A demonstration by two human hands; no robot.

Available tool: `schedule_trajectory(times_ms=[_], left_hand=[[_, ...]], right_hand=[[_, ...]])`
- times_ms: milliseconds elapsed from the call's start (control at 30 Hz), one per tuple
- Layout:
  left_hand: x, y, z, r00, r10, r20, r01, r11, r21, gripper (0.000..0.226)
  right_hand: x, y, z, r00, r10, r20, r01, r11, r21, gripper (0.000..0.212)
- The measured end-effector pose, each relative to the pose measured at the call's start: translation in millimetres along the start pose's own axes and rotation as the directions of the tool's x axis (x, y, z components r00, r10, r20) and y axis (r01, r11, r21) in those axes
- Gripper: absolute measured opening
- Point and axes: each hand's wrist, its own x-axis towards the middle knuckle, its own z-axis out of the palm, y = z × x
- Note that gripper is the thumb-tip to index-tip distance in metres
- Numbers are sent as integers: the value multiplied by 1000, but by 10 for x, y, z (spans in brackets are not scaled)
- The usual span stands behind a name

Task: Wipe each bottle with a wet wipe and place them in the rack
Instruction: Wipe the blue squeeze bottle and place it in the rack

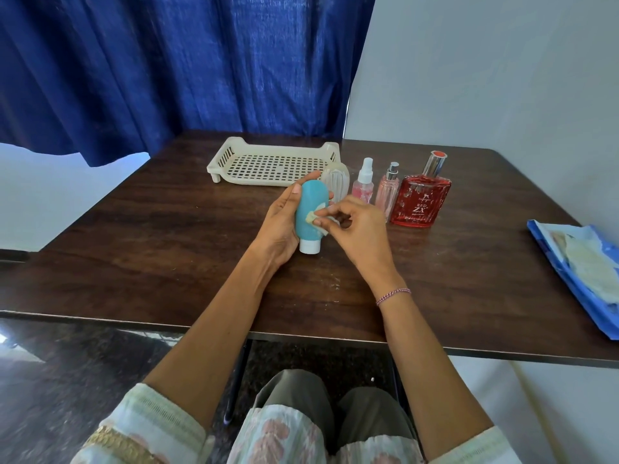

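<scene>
Near edge of the worktop (167, 246): two forearms reach in over it, thread bracelet (393, 295) on the right wrist. Mid-worktop: left hand (279, 226) wraps round a teal bottle (310, 209), thumb on the front and fingers behind. The bottle is tilted with its white cap (309, 246) toward the near edge; can't tell if the cap touches the surface. No readable label on it. Right hand (360, 229) pinches a small wadded wet wipe (310, 217) between thumb and fingertips, pressed on the bottle's front.

Right edge: blue wipes pack (576, 279) lies flat and open, pale wipes showing inside; print unreadable.

Behind the hands, in a row toward the right: white ribbed bottle (336, 180), partly hidden. Small clear spray bottle (363, 182), pink liquid, white nozzle. Slim pink perfume bottle (388, 192), silver sprayer. Wide red perfume bottle (422, 202), silver neck, red liquid, label reads "RED ZX"; smaller text too small to read. All four are upright, close together.

Far edge: cream perforated rack (219, 159), its right end just beside the white ribbed bottle. Blue curtain (167, 61) behind.
</scene>
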Motion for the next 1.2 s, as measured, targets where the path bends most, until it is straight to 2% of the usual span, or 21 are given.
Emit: schedule_trajectory(times_ms=[100,200,300,433,600,700,900,1033,1200], left_hand=[[-2,-8,6,1000,-8,9,8,1000,-10,37],[0,-24,-18,1000,8,6,-8,1000,4,36],[-4,-15,-42,999,30,-17,-31,999,-13,33],[14,29,-94,996,39,-80,-45,996,-78,33],[11,26,-60,996,34,-79,-40,996,-81,32],[9,24,-44,997,32,-69,-38,996,-85,32],[23,75,-98,991,42,-129,-70,973,-221,33],[31,100,-144,981,53,-185,-97,967,-237,32],[22,101,-128,985,19,-169,-60,969,-240,30]], right_hand=[[1,-16,17,997,-22,-68,17,997,-74,15],[-3,-14,45,998,-21,-67,17,998,-63,14],[-13,1,47,1000,-21,23,21,1000,-13,16],[-21,-8,57,986,-52,156,57,998,-28,17],[-12,-7,31,997,-52,52,55,996,-64,15],[-42,-52,45,988,-151,20,152,977,-150,16],[-80,-136,93,943,-302,143,320,939,-129,15],[-72,-102,67,943,-281,176,295,954,-58,15],[-59,-94,40,957,-264,116,278,954,-117,15]])
